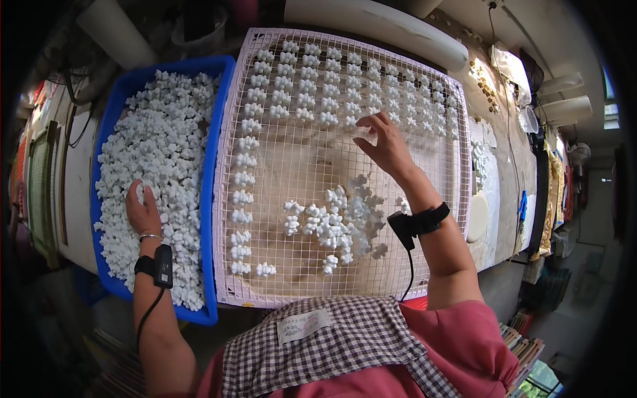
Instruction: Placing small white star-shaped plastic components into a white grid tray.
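Note:
My left hand (pixel 143 211) is over a heap of small white knobbly pieces (pixel 159 132) in a blue tray (pixel 210 245). Its thumb and fingers curve around one white piece (pixel 140 193). Over the wire grid (pixel 285 159) in a pale pink frame (pixel 222 179), my right hand (pixel 386 142) has thumb and forefinger apart, with nothing visible between them. Its fingertips are close to a white piece (pixel 351 121) at the near end of a column. Rows of such pieces sit across the grid's far part, and one column runs down its left side.
A loose cluster of white pieces (pixel 325 225) lies on the grid's nearer middle. Behind the frame lies a long pale roll (pixel 378 26). To the right, a table (pixel 511 179) holds more pieces and a blue tool (pixel 523 205). Cabled devices (pixel 163 265) are strapped to both my wrists.

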Demonstrator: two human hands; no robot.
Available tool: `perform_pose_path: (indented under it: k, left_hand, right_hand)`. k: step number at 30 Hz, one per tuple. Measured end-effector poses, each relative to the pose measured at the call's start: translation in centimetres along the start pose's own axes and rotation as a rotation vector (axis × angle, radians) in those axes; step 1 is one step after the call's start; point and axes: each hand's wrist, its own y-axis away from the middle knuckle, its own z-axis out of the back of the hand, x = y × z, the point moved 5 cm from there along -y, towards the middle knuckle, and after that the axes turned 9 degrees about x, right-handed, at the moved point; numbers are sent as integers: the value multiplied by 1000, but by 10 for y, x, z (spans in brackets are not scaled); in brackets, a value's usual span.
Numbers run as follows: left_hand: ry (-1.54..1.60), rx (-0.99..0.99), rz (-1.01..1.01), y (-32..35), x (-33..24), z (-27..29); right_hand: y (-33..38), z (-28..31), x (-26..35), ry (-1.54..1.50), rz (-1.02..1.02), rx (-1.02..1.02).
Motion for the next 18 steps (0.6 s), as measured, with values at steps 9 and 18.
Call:
perform_pose_path:
  k: [9,18]
  left_hand:
    - [-11,-1,0,-3,-1,-1]
    - [-35,-6,8,-1,2,-1]
  right_hand:
    - [50,-13,14,-78,-102,458]
    - [24,12,0,42,-133,305]
